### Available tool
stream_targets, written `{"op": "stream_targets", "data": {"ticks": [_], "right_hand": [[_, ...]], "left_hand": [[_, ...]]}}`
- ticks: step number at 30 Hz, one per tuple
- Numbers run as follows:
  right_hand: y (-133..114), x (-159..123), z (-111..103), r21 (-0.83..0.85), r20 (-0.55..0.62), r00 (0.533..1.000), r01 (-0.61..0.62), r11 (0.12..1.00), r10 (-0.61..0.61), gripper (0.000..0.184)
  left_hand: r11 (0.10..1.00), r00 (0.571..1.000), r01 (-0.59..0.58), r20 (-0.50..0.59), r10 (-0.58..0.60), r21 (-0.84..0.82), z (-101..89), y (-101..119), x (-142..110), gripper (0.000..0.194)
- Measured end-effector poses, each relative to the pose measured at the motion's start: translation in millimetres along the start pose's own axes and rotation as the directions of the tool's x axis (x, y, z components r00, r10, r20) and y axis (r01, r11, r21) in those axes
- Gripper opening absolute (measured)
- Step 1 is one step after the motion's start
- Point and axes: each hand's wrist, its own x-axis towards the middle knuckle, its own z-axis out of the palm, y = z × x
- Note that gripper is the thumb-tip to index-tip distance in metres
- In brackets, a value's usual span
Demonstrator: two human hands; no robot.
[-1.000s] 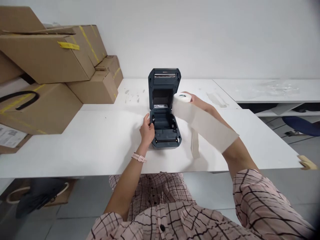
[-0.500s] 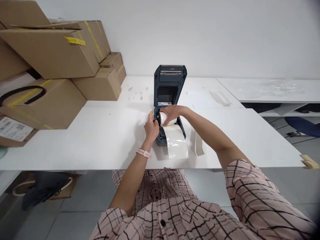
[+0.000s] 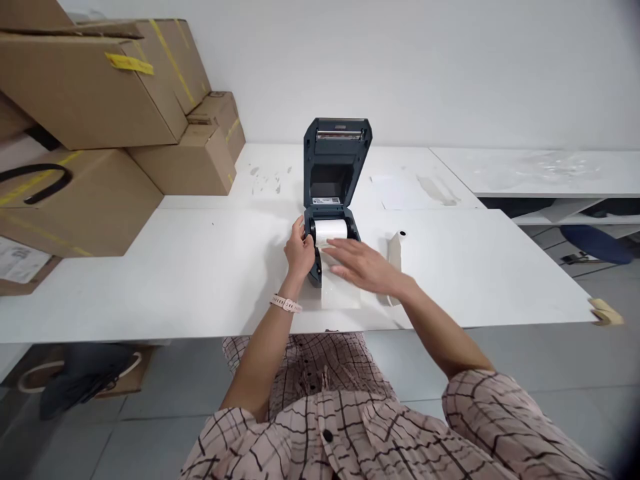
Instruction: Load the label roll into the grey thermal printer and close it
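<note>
A dark label printer stands on the white table with its lid raised. Inside its body sits a white label roll, and a strip of labels runs from it over the printer's front onto the table. My left hand is closed around the printer's left side edge, thumb towards the inside. Fingers stretched out, my right hand lies over the label strip just in front of the roll and covers the printer's front right part. Right of that hand is a second, narrower roll with a dark core, partly hidden by the wrist.
Stacked cardboard boxes fill the table's left back. A white sheet lies behind the printer to the right. At the table's right front corner is a tan piece. A blue stool stands beyond, near an open shelf.
My right hand has let go of the label roll and moved down and right onto the strip, uncovering the roll in the printer. My left hand stays at the printer's left side.
</note>
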Motion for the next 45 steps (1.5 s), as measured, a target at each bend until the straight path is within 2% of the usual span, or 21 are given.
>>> {"op": "stream_targets", "data": {"ticks": [3,7,14,19,23,27,30,32,34,36,37,39,40,41,42,43,45], "right_hand": [[-13.8,-20.9,19.3,-0.053,-0.009,1.000,-0.030,0.998,0.029,0.056],[-14.7,-23.0,33.9,-0.097,-0.064,0.997,-0.050,0.994,0.044,0.056],[-13.7,-22.7,36.5,-0.093,-0.092,0.995,-0.047,0.995,0.039,0.059],[-14.1,-22.6,35.3,-0.085,-0.085,0.996,-0.049,0.995,0.041,0.061],[-14.7,-23.1,37.2,-0.106,-0.086,0.996,-0.049,0.993,0.040,0.063],[-20.8,-24.8,44.8,-0.105,-0.091,0.993,-0.082,0.991,0.072,0.069],[-25.1,-27.5,47.2,-0.075,-0.081,0.992,-0.106,0.992,0.100,0.077],[-24.2,-30.3,40.4,-0.005,-0.066,0.994,-0.090,0.996,0.089,0.076],[-18.2,-31.5,23.7,0.140,-0.056,0.997,-0.052,0.989,0.060,0.067],[-5.2,-26.6,-1.6,0.303,-0.150,0.984,-0.048,0.952,0.097,0.057],[4.6,-20.3,-16.1,0.368,-0.238,0.959,-0.057,0.928,0.154,0.055],[31.4,2.0,-45.3,0.439,-0.446,0.842,-0.089,0.894,0.303,0.060],[48.0,17.8,-58.6,0.464,-0.500,0.795,-0.088,0.881,0.343,0.067],[65.9,36.0,-70.5,0.493,-0.520,0.772,-0.079,0.866,0.366,0.071],[84.1,55.8,-80.7,0.523,-0.518,0.765,-0.070,0.850,0.382,0.075],[101.7,76.0,-89.0,0.558,-0.491,0.778,-0.065,0.827,0.393,0.078],[130.5,112.8,-100.2,0.653,-0.385,0.832,-0.060,0.755,0.399,0.084]], "left_hand": [[1.000,1.000,-0.008,-0.006,0.008,-0.003,0.5,-0.5,0.2,0.058],[0.999,1.000,-0.010,-0.012,0.010,-0.038,1.5,-3.4,1.0,0.056],[0.986,0.999,-0.038,0.011,0.040,-0.160,6.7,-16.1,5.1,0.053],[0.972,0.999,0.029,0.050,-0.018,-0.232,8.4,-20.0,5.8,0.052],[0.974,0.997,0.060,0.064,-0.048,-0.216,3.4,-16.3,-10.6,0.052],[0.977,0.990,0.102,0.113,-0.082,-0.186,-1.3,-15.9,-35.7,0.063],[0.970,0.990,0.085,0.133,-0.055,-0.228,-2.1,-17.6,-46.5,0.068],[0.963,0.991,0.078,0.123,-0.048,-0.257,-1.9,-18.2,-48.5,0.068],[0.959,0.990,0.102,0.123,-0.071,-0.265,-2.0,-17.9,-48.3,0.070],[0.955,0.987,0.128,0.132,-0.096,-0.266,-2.6,-16.8,-47.9,0.072],[0.954,0.985,0.133,0.139,-0.098,-0.267,-3.2,-16.2,-47.9,0.072],[0.954,0.986,0.124,0.145,-0.086,-0.274,-4.7,-15.0,-48.3,0.072],[0.954,0.986,0.118,0.147,-0.080,-0.276,-5.5,-14.7,-48.6,0.073],[0.955,0.985,0.121,0.153,-0.081,-0.272,-6.4,-14.6,-48.9,0.074],[0.956,0.983,0.130,0.161,-0.090,-0.263,-7.3,-14.7,-49.1,0.075],[0.958,0.981,0.141,0.168,-0.101,-0.250,-7.9,-15.2,-49.1,0.077],[0.962,0.977,0.152,0.183,-0.111,-0.226,-8.6,-16.2,-48.5,0.078]]}}
